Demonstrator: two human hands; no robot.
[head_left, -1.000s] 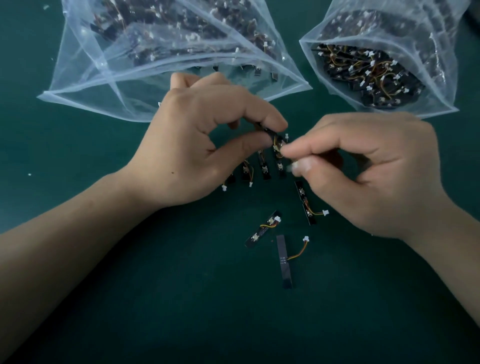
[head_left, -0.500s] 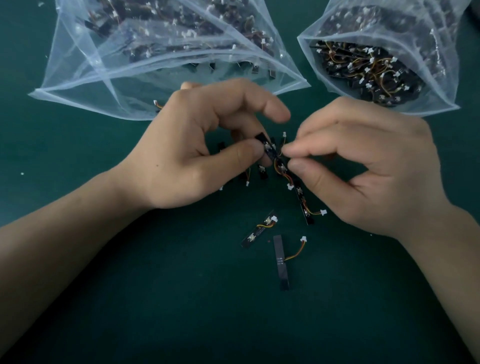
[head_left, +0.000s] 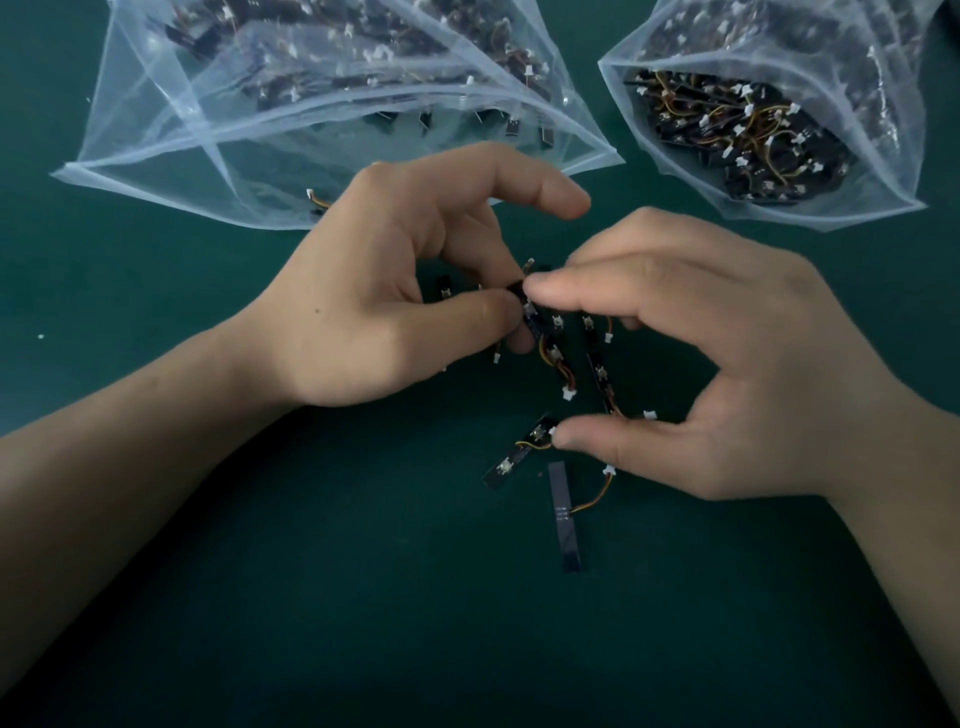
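Strip (head_left: 534, 325) light, stiff, fragile; wire (head_left: 549, 359) limp. Left hand (head_left: 395, 312) pinches upper end; right hand (head_left: 753, 374) forefinger touches it, thumb spread apart. Hold edges, not wire

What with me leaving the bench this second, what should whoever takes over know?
Left hand pinches the top end of a black wired circuit strip. Right hand holds nothing, index fingertip touching that strip, thumb by a loose strip on the green mat. Others lie between the hands.
Left bag and right bag, both unsealed, hold many more.
Done: a few strips out. Left: held and loose strips; destination unclear.
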